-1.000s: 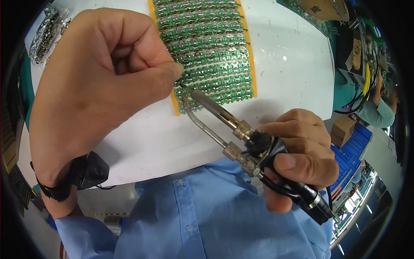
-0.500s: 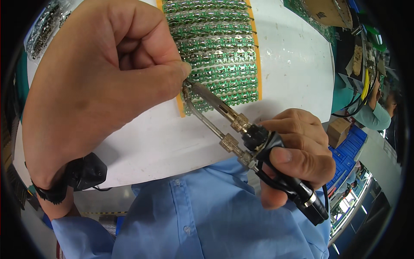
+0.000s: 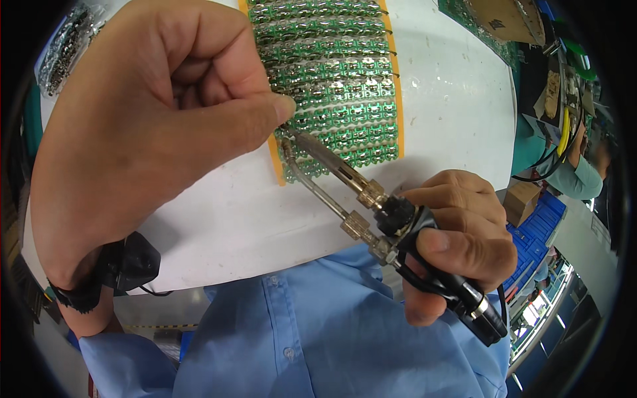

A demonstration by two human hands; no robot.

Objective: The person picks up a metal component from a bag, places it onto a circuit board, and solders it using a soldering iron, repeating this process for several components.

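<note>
Vs. 1 s ago, the tip of the soldering iron [image 3: 393, 215], clamped in R hand [image 3: 468, 235], sits nearer L hand [image 3: 149, 132], thumb and finger pinched together (item held, if any, unclear), bringing heat to the pinch at L edge of PCB panel [image 3: 345, 109] on table [image 3: 458, 99].

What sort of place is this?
Likely an electronics assembly workshop: the right hand holds a soldering iron, rows of green circuit boards lie on the white worktop, and another person's sleeve shows at far right.
</note>
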